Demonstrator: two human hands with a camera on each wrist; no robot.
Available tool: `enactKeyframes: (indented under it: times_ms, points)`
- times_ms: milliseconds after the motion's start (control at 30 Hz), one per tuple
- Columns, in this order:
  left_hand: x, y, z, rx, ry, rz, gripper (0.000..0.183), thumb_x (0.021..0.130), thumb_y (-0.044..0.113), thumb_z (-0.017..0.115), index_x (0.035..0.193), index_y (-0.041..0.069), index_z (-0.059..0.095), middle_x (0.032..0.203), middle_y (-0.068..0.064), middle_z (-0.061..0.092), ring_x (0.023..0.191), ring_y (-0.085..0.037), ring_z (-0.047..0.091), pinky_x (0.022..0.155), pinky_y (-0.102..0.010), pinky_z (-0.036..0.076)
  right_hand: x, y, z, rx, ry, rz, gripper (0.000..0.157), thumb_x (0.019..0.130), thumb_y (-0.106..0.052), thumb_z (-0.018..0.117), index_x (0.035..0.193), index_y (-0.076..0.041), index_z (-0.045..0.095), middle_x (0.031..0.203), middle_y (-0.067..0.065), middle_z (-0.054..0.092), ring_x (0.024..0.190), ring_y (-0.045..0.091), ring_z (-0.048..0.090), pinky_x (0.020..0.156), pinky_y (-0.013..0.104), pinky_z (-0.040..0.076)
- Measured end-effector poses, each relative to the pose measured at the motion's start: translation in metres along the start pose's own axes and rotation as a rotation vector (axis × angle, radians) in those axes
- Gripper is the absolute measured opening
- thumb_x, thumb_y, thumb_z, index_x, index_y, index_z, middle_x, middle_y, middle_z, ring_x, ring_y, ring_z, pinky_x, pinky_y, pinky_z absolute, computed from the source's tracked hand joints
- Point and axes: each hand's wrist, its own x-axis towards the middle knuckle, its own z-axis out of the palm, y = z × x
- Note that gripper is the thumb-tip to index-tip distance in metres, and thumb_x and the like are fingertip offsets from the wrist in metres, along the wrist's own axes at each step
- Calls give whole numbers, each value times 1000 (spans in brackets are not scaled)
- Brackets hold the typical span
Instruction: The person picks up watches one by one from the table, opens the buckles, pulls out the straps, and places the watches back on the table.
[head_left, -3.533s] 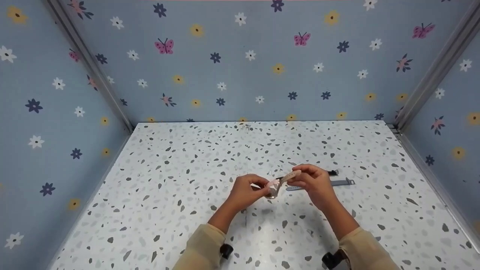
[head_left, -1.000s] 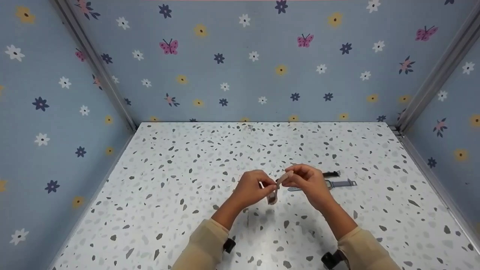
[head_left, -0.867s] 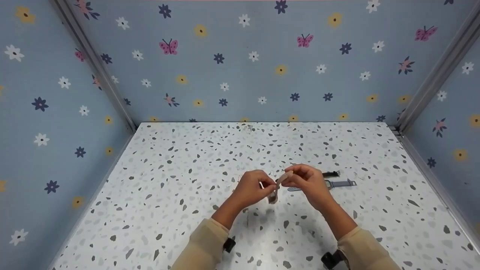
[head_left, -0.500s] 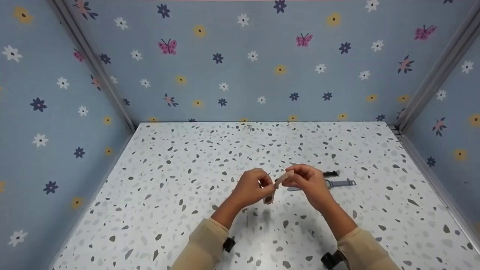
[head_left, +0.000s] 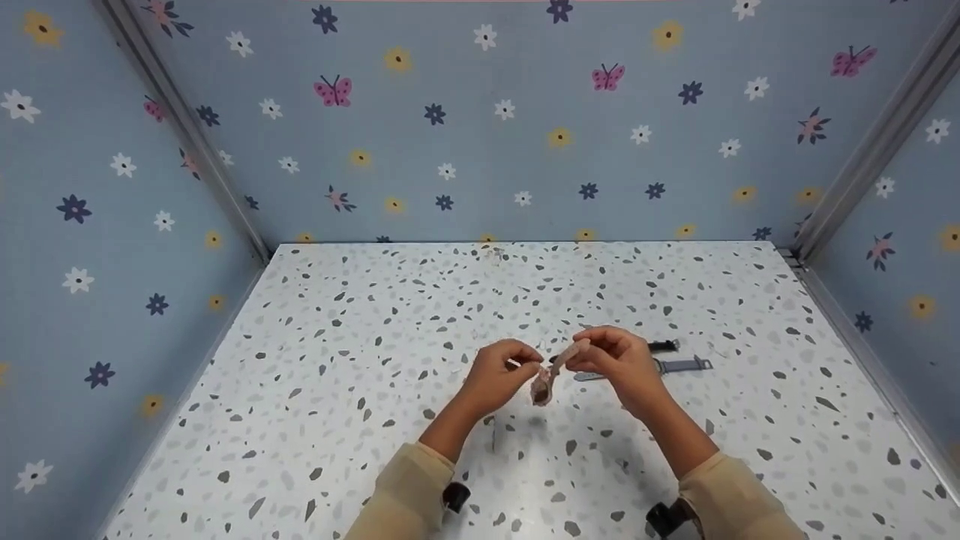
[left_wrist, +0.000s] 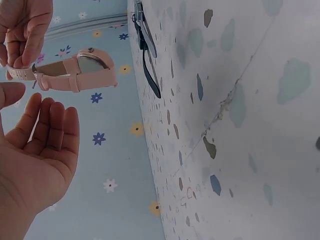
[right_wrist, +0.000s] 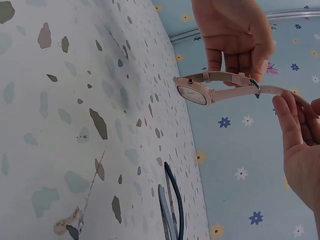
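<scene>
A pink wristwatch is held in the air between the two hands, its strap bent into a loop. In the right wrist view its round dial faces the table, and the free strap end passes through the metal buckle. My right hand pinches that free end between thumb and fingers. My left hand is beside the buckle; in the left wrist view its fingers and thumb are spread loosely just below the strap, with nothing between them.
Behind the right hand, a grey-blue watch and a black-strapped one lie side by side on the speckled white table. Flower-patterned panels rise at the back and both sides. Small black devices are worn at the wrists.
The watch strap now passes further toward the right hand, and the watch hangs lower than 3.5 seconds ago. The left fingertips have drawn slightly back from the buckle; the right hand has hardly moved lately.
</scene>
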Motion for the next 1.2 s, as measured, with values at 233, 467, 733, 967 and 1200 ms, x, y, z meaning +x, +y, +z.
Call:
enactKeyframes:
  times_ms: [233,467,733,967,1200]
  points:
    - [-9,-6,2,-147,7,-74,17,91,21,72,101,7,72,98,-6,70,92,-23,65,83,-37,54,-2,-1,3,-28,5,3,24,95,-10,65,108,9,62,95,19,63,87,29,69,81,42,58]
    - [-21,-7,13,48,63,135,17,84,8,77,100,7,74,92,0,72,86,-12,68,79,-31,57,-4,5,6,6,13,10,23,95,-10,65,108,9,62,95,20,63,85,30,69,81,45,57]
    - [-20,-11,17,68,132,226,13,84,4,76,97,4,75,89,-5,73,78,-10,69,71,-24,58,-3,9,3,26,41,18,22,95,-8,64,109,9,62,94,21,64,84,30,69,81,46,57]
    - [-12,-9,16,72,161,243,10,85,5,76,94,4,77,90,-5,73,80,-11,70,71,-19,56,4,7,4,32,35,0,24,95,-11,65,111,7,62,95,20,64,85,28,68,82,44,57]
    - [-8,-5,16,64,167,275,8,85,6,76,93,4,77,87,-5,73,78,-9,69,69,-19,56,10,5,9,-31,2,-32,24,95,-10,64,110,8,62,101,21,65,88,27,67,83,44,57]
